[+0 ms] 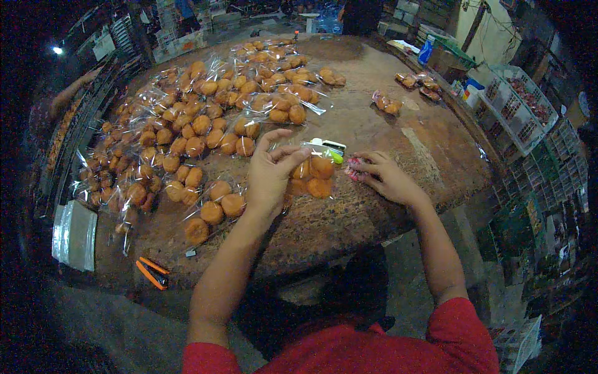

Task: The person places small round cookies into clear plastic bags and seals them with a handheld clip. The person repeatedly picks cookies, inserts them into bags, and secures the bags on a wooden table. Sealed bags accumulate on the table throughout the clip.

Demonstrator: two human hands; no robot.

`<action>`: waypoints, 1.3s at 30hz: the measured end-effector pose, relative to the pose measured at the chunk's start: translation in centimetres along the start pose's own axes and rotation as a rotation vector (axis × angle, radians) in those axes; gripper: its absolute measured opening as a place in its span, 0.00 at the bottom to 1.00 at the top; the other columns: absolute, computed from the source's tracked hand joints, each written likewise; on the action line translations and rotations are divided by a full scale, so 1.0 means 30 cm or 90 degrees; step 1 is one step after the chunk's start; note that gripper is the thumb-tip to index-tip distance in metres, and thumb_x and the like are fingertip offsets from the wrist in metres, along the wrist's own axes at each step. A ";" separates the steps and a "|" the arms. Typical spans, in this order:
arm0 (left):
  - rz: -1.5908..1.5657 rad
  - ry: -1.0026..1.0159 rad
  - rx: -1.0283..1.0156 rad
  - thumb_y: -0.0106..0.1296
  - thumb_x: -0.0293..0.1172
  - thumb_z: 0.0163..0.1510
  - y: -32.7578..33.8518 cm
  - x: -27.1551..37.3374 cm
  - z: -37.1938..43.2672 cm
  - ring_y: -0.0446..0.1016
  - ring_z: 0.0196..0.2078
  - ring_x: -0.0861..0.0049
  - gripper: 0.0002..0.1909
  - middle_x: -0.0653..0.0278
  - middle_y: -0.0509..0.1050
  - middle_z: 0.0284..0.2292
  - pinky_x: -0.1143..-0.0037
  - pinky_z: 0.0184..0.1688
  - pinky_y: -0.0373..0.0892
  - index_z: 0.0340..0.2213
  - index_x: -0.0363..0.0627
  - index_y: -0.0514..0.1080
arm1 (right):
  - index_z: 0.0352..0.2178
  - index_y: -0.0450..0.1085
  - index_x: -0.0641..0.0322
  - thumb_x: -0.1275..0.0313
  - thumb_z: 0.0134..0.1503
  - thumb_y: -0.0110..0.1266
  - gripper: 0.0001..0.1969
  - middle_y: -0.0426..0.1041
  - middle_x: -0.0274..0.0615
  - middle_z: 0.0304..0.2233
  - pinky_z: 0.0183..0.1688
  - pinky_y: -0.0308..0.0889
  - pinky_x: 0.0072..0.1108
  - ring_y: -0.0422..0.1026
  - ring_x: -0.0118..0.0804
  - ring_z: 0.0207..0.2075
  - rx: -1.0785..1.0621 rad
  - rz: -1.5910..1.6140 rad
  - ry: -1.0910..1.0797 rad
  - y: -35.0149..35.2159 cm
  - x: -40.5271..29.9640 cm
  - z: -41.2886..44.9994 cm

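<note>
My left hand (275, 173) pinches the top edge of a clear plastic bag (314, 176) between thumb and fingertips. Several round orange-brown fried buns or doughnuts show through the plastic, low over the wooden table (355, 224). Just to the right, the fingers of my right hand (380, 176) close on a small pink-and-white item (354, 169), too small and covered to name surely. Beyond the bag lie a white stapler (328, 144) and a bright green object (336, 157), possibly a second stapler.
Many bagged buns (201, 117) crowd the left and far table. An orange stapler (153, 272) and a stack of plastic bags (74, 236) lie near the left edge. Small filled packets (387, 103) sit at right, before a plastic crate (518, 105). A person's arm (77, 86) shows far left.
</note>
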State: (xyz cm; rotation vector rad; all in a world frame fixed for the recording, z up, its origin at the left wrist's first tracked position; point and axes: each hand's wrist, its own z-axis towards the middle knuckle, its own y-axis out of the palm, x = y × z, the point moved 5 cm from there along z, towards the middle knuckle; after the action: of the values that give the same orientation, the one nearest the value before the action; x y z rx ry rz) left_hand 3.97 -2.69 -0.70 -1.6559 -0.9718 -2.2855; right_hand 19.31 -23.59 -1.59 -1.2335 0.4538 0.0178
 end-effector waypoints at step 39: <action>0.081 0.047 -0.021 0.63 0.21 0.51 0.061 -0.047 -0.038 0.77 0.40 0.79 0.18 0.60 0.78 0.36 0.80 0.44 0.72 0.42 0.39 0.69 | 0.37 0.72 0.66 0.74 0.58 0.57 0.07 0.77 0.48 0.33 0.38 0.73 0.28 0.78 0.42 0.34 0.338 0.029 -0.011 -0.120 -0.248 0.097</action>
State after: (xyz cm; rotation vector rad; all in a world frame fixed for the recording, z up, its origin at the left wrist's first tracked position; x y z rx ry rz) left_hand 4.48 -5.11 -1.40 -1.5847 -0.7931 -2.2728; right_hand 14.40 -20.46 4.95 -0.7014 0.4350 -0.0508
